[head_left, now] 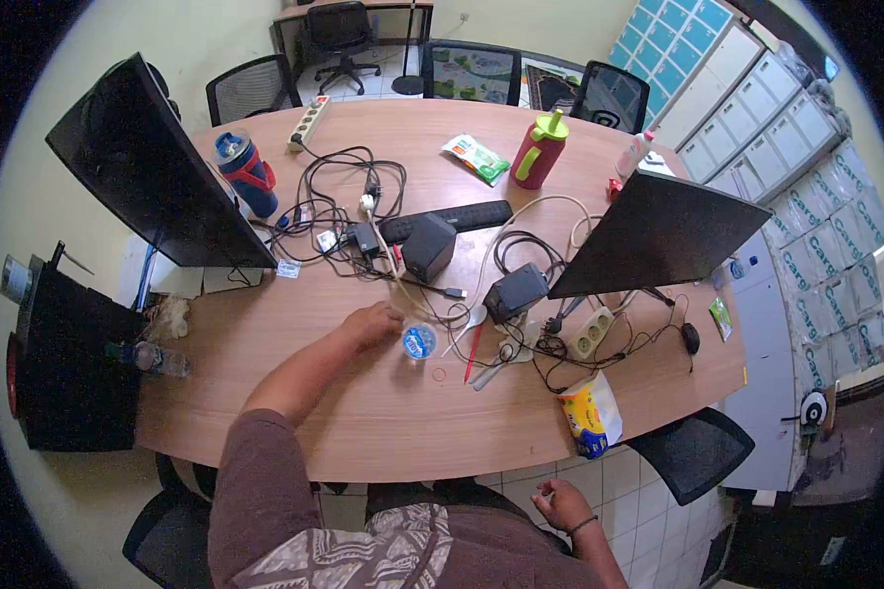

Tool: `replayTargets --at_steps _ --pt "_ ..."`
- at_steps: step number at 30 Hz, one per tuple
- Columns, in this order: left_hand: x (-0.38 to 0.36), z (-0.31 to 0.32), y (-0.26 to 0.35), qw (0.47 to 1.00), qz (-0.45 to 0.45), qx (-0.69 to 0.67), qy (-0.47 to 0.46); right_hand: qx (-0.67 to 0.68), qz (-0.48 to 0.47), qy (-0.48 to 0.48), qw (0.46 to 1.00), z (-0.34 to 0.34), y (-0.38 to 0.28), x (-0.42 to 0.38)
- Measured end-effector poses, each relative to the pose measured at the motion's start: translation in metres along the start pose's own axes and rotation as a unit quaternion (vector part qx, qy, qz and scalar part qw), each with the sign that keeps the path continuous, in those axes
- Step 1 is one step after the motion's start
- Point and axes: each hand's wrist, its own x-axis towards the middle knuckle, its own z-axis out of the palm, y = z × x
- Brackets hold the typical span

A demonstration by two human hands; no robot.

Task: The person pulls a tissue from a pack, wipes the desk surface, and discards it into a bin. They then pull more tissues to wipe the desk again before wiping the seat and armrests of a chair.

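My left hand [371, 327] rests over the wooden table, its fingers curled together close to the left side of a small clear cup with a blue label [419, 342]. Whatever its fingertips may hold is too small to make out. Below the table's front edge hangs my right hand [562, 506], its fingers loosely bent and apart, with nothing in it. Just right of the cup are a white plastic spoon [476, 316] and a red stick [474, 351]. Two black speakers [429, 247] [517, 293] stand behind, among tangled cables.
Monitors stand at left [157, 167] and right [658, 236]. A blue tumbler [247, 175], a red bottle [539, 152], a black bar [447, 222] and a power strip [590, 334] are on the table [383, 432]. A yellow tissue pack [591, 416] lies near the front edge.
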Motion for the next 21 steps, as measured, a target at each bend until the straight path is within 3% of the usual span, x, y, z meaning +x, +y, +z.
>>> replayTargets --at_steps 4,6,7,8,9,11,13,14,16,17,19,20,21 --pt "-0.027 -0.003 -0.041 0.998 -0.046 0.035 -0.038 0.027 0.034 0.001 0.999 0.002 -0.013 -0.001" --pt "-0.034 -0.007 -0.056 0.976 -0.091 -0.022 0.198 0.035 0.034 0.008 0.999 0.003 -0.027 0.002" --pt "-0.033 -0.012 -0.052 0.975 -0.095 -0.027 0.199 0.03 0.036 0.005 0.999 0.006 -0.032 0.003" --pt "-0.024 -0.023 -0.038 0.943 -0.149 -0.204 0.215 0.014 0.012 0.022 1.0 0.01 -0.035 0.005" --pt "-0.014 -0.03 -0.031 0.878 -0.196 -0.374 0.226 -0.003 -0.011 0.041 0.999 0.013 -0.038 0.009" --pt "0.014 0.006 -0.06 0.941 -0.109 -0.252 0.196 -0.019 -0.019 0.046 0.999 0.02 -0.044 0.013" --pt "0.035 0.02 -0.054 0.958 -0.005 -0.221 0.182 -0.034 -0.023 0.053 0.998 0.021 -0.061 0.012" --pt "0.044 0.029 -0.052 0.956 -0.005 -0.227 0.184 -0.031 -0.007 0.042 0.999 0.018 -0.076 0.01" --pt "0.052 0.044 -0.043 0.966 0.074 -0.215 0.122 -0.031 0.013 0.03 0.999 0.02 -0.095 0.007" --pt "0.051 0.048 -0.039 0.964 0.075 -0.222 0.124 -0.013 0.032 0.018 0.999 0.024 -0.099 0.005" --pt "0.049 0.049 -0.028 0.944 -0.029 -0.329 0.01 -0.001 0.056 0.007 0.998 0.026 -0.115 0.004" --pt "0.041 0.012 -0.015 0.913 -0.089 -0.393 -0.072 0.009 0.074 -0.008 0.997 0.026 -0.128 0.004" --pt "0.038 0.01 -0.013 0.909 -0.085 -0.402 -0.07 0.017 0.093 -0.023 0.995 0.025 -0.136 0.001"
